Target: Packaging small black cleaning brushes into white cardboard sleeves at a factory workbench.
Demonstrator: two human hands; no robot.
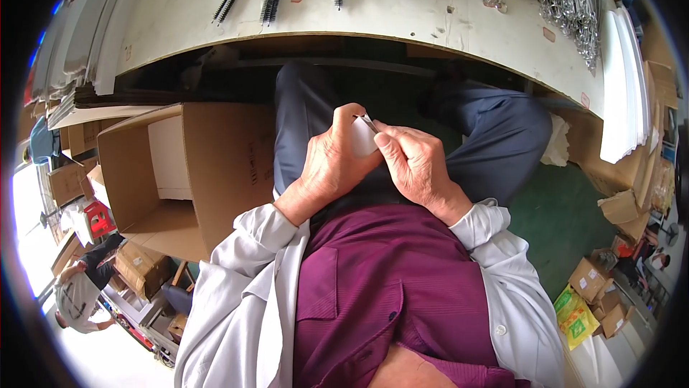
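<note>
Above my lap, both hands hold a small white piece [364, 137] that looks like folded card or paper. My left hand [326, 158] is wrapped round its left side, with the thumb up at its top edge. My right hand [416, 162] pinches the upper right edge between thumb and curled fingers. A narrow dark gap shows at that edge. The fingers cover much of the piece, so its full shape cannot be made out. Beyond my hands, black bristle brushes [270, 1] on wire stems lie at the worktable's [344, 47] far side.
A large open cardboard box [190, 180] stands by my left leg. Looped wire stems [567, 11] hang in a dense bunch at the table's right. Stacks of flat white card [90, 22] flank the table, another stack [623, 94] at right. A person [79, 298] is at far left.
</note>
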